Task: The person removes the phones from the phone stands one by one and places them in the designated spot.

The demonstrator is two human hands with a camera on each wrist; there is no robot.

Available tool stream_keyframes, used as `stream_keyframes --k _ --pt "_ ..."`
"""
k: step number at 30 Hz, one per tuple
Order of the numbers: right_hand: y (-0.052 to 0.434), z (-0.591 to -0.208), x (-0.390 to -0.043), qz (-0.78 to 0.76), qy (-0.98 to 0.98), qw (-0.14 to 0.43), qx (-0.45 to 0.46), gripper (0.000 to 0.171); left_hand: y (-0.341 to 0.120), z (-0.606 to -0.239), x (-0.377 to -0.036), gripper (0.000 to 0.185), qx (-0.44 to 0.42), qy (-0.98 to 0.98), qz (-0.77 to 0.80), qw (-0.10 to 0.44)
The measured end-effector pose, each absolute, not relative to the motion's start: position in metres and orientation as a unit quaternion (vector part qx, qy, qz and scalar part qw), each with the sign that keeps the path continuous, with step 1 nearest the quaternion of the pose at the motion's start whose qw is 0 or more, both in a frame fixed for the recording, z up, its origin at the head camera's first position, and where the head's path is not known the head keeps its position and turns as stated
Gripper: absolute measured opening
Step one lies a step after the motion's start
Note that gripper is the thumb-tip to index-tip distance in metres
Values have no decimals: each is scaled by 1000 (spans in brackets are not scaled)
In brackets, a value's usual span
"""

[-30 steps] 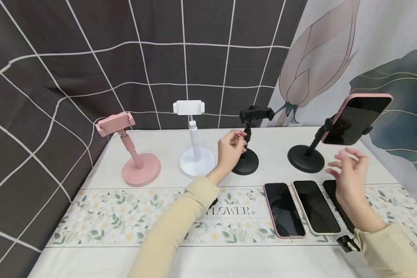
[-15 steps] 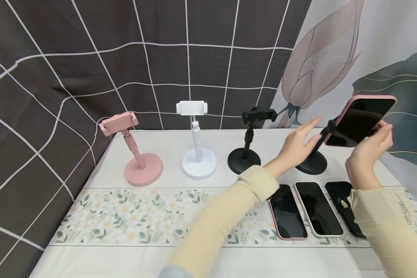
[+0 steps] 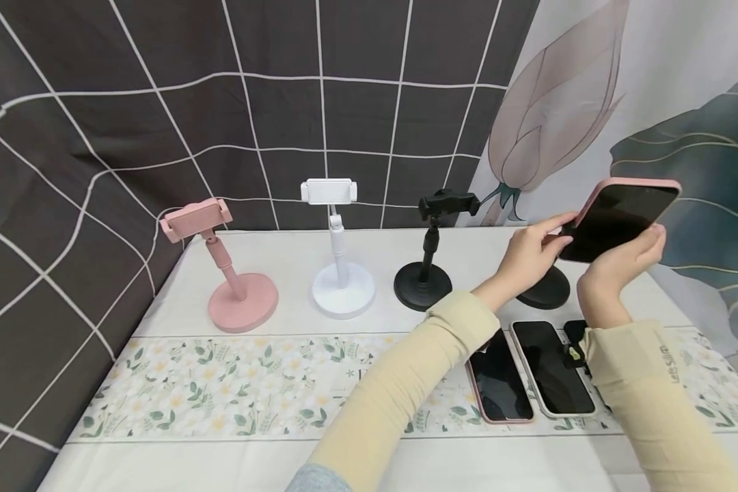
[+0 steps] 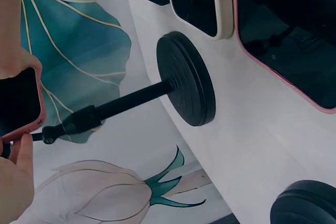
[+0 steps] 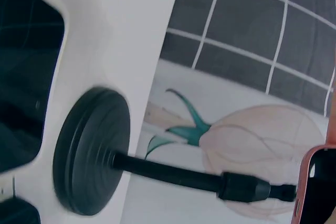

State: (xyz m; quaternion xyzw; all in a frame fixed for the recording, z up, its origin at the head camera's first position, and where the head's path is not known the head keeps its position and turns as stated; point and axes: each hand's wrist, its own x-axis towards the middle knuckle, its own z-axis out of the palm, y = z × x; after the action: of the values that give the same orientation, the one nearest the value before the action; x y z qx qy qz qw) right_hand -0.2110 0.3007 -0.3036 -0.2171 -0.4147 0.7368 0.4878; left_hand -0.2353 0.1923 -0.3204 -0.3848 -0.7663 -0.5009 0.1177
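A pink-cased smartphone [image 3: 621, 217] sits tilted in the holder of a black phone stand [image 3: 547, 290] at the right. My left hand [image 3: 524, 260] pinches the phone's left edge, where the clamp lies hidden. With my right hand [image 3: 618, 277] I hold its lower right side, some fingers out of sight behind it. In the left wrist view, the stand's slim pole [image 4: 131, 102] runs up to the phone [image 4: 18, 106]. The right wrist view shows the stand's round base [image 5: 92, 150] and the phone's pink edge [image 5: 303, 184].
Pink [image 3: 242, 301], white [image 3: 343, 290] and black [image 3: 423, 283] phone stands line up to the left, holders unfilled. On the floral cloth lie a pink-edged phone [image 3: 501, 383], a white-edged phone [image 3: 553, 369] and a dark phone [image 3: 575, 331], partly covered by my right arm.
My left hand has moved right from beside the middle black stand to the phone's left edge. My right hand has risen from below the phone and taken hold of its right side.
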Motion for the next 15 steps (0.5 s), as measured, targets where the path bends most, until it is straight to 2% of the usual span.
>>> stream_keyframes --k 2,6,15 --pt "296 -304 -212 741 -390 515 -186 26 189 -322 -235 40 -386 -766 -501 116" --pt "282 -303 -209 747 -363 543 -125 29 178 -325 -233 40 -385 -755 -514 128" --pt "239 -291 -181 758 -388 512 -111 28 133 -318 -211 39 -418 -711 -546 146"
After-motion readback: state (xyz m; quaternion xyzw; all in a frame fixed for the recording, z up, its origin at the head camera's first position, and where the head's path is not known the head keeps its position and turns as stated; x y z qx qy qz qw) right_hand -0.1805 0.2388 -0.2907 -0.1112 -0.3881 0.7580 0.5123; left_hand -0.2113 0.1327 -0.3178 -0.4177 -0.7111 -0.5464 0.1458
